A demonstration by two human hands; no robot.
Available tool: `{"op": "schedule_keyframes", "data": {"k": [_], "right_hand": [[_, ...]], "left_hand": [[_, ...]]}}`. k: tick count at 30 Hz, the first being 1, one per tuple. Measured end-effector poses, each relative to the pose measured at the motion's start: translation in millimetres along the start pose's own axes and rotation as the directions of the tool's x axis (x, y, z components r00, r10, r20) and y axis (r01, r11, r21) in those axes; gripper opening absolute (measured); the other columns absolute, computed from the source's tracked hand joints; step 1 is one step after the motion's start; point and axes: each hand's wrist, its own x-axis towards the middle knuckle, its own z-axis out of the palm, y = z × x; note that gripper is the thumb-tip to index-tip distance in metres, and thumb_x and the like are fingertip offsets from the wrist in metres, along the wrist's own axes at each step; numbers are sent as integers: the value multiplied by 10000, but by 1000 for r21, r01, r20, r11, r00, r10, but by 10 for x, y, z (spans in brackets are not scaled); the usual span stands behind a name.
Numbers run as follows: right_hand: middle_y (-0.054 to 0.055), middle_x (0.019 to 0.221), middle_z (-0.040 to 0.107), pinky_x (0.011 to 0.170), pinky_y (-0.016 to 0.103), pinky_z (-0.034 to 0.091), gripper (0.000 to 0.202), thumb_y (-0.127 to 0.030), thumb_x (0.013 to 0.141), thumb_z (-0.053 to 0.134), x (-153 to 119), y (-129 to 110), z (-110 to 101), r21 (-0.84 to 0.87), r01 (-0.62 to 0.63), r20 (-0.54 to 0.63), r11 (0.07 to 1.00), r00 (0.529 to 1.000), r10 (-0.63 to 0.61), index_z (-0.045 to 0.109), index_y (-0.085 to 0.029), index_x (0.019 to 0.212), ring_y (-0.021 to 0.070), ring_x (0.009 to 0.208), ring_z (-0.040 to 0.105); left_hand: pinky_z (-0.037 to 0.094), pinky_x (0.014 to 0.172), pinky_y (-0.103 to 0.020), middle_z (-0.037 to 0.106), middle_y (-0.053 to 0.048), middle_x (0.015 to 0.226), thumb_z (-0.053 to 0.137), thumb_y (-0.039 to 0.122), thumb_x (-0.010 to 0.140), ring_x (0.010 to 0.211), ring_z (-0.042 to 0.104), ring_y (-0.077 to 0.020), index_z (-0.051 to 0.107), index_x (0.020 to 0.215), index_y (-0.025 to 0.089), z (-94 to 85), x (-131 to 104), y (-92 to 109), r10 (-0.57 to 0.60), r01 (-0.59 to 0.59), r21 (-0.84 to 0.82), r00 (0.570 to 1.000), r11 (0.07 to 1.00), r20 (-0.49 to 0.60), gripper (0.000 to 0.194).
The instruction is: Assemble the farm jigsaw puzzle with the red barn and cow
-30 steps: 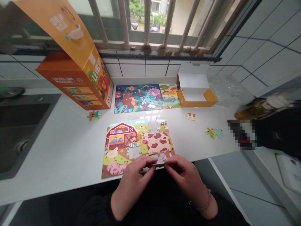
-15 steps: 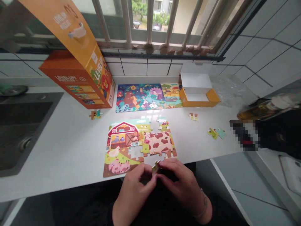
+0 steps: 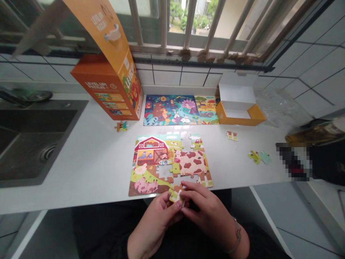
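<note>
Between my two hands is a puzzle piece (image 3: 175, 193), green, brown and white, tilted with its printed side up. My left hand (image 3: 161, 212) pinches its lower left with thumb and fingers. The fingers of my right hand (image 3: 203, 203) close on its right side. Just beyond lies a farm jigsaw puzzle (image 3: 151, 176) with a barn, a pig and a cow; gaps show beside the barn door, below the cow and at the upper right. Loose puzzle pieces lie on the counter: a brown-and-white one (image 3: 232, 135), a green-and-blue pair (image 3: 259, 157) and one (image 3: 122, 126) by the orange box.
An orange puzzle box (image 3: 107, 90) stands open at the back left, beside a sink (image 3: 45, 176). Behind the farm puzzle lie a dark forest puzzle (image 3: 171, 110) and an open yellow box (image 3: 239, 118). Crumpled clear plastic (image 3: 280, 106) and a bottle (image 3: 309, 131) are at the right.
The piece in my hands has turned from nearly edge-on to show its printed face. The whole view has shifted, so the counter things appear farther right.
</note>
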Motion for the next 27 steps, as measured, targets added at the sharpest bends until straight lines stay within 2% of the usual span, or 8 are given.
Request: {"op": "schedule_keyframes", "data": {"k": [4, 6, 7, 10, 11, 13, 20, 27], "right_hand": [[153, 1416, 725, 1071, 437, 654, 291, -118, 953, 710, 69, 63, -29, -50, 20, -17, 999, 1000, -21, 720, -243, 1216, 289, 1301, 721], [153, 1433, 713, 1078, 449, 650, 304, -100, 961, 683, 111, 129, -48, -86, 34, -11, 996, 999, -35, 720, -245, 1226, 290, 1307, 715], [154, 1432, 711, 1076, 449, 651, 315, -94, 966, 672, 132, 162, -56, -101, 52, 1, 993, 999, -53, 721, -245, 1238, 288, 1300, 718], [158, 1405, 719, 1067, 456, 654, 321, -96, 986, 645, 189, 230, -64, -146, 128, 62, 981, 991, -120, 724, -234, 1265, 285, 1274, 726], [159, 1399, 721, 1063, 460, 654, 316, -98, 994, 634, 205, 239, -62, -163, 151, 81, 975, 987, -139, 725, -231, 1266, 285, 1272, 725], [160, 1394, 722, 1049, 462, 659, 301, -102, 1011, 604, 228, 237, -52, -204, 177, 100, 963, 982, -160, 727, -228, 1255, 283, 1259, 726], [128, 1398, 744, 1093, 516, 627, 303, -138, 1030, 637, 187, 259, -18, -299, 211, 124, 931, 976, -182, 721, -237, 1304, 308, 1303, 689], [86, 1471, 726, 1118, 550, 574, 315, -156, 1052, 618, 146, 292, -15, -394, 232, 175, 889, 969, -175, 703, -227, 1347, 322, 1338, 662]], "left_hand": [[634, 761, -299, 798, -75, 975, 752, 555, 974, 824, 774, -188, 745, 1077, 185, -122, -49, 45, -27, 22, 340, 1000, 940, 11, 384], [612, 654, -280, 769, -45, 825, 662, 515, 1036, 696, 732, -177, 755, 955, 198, -211, -107, 113, 169, -148, 668, 985, 729, 34, 341], [622, 684, -295, 765, -41, 821, 645, 462, 1054, 716, 734, -185, 763, 938, 207, -256, -134, 151, 336, -276, 796, 937, 539, 98, 304], [638, 972, -405, 806, -71, 1076, 640, 284, 1065, 1005, 772, -240, 780, 1131, 226, -369, -156, 239, 649, -459, 884, 648, -86, 399, 165], [622, 1033, -438, 799, -91, 1183, 632, 251, 1067, 1100, 763, -258, 760, 1226, 222, -396, -142, 252, 656, -447, 866, 587, -225, 474, 206], [613, 1068, -467, 764, -127, 1323, 606, 225, 1077, 1208, 735, -284, 707, 1361, 202, -430, -92, 254, 614, -390, 831, 561, -396, 555, 303], [609, 1012, -464, 748, -131, 1339, 559, 199, 1088, 1192, 714, -297, 680, 1406, 184, -440, 23, 210, 526, -301, 785, 607, -541, 595, 341], [553, 1031, -455, 748, -106, 1382, 546, 177, 1093, 1204, 669, -293, 711, 1369, 174, -396, 75, 209, 529, -285, 758, 573, -587, 625, 322]]}}
